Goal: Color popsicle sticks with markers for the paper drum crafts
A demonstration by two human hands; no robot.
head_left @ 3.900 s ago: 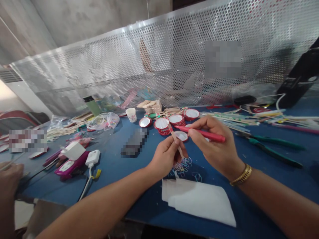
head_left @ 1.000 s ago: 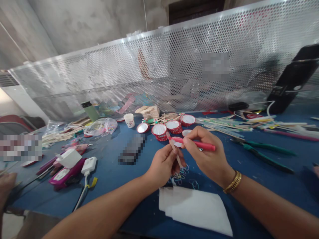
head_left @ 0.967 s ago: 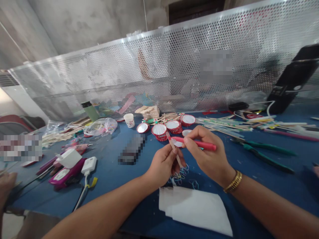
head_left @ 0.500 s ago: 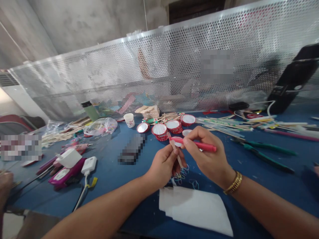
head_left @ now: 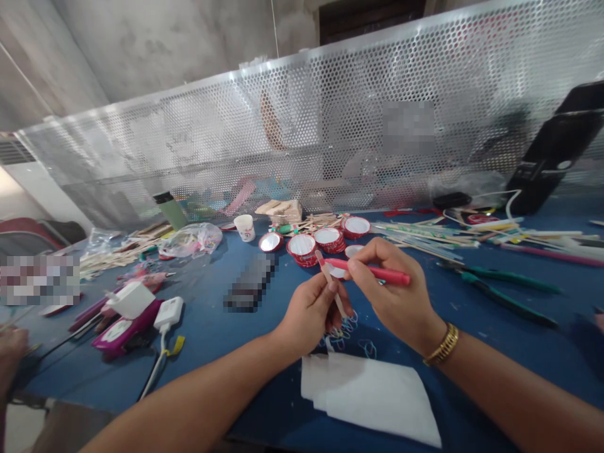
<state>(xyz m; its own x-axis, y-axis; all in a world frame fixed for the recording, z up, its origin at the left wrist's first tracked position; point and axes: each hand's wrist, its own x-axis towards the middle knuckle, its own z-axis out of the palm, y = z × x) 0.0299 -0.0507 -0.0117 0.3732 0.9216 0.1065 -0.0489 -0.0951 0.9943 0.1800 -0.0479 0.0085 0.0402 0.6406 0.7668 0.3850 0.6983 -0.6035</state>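
My left hand (head_left: 309, 311) is closed on a thin wooden stick (head_left: 325, 272) that points up and away from me. My right hand (head_left: 389, 292) grips a red marker pen (head_left: 382, 274) whose tip meets the upper part of the stick. Both hands hover over the blue table (head_left: 221, 327), just in front of a cluster of red-rimmed round lids (head_left: 314, 242). Loose coloured rubber bands (head_left: 346, 330) lie under my hands.
A white folded paper (head_left: 372, 396) lies near the table's front edge. Green-handled pliers (head_left: 500, 290) and a spread of sticks (head_left: 425, 236) lie to the right, a purple device (head_left: 127, 324) and white charger (head_left: 168, 313) to the left. Another person's hand (head_left: 12, 355) is at far left.
Nothing much differs over the last second: the marker tip stays against the stick with only tiny shifts. Since 3.9 s ago my view has tilted up a little.
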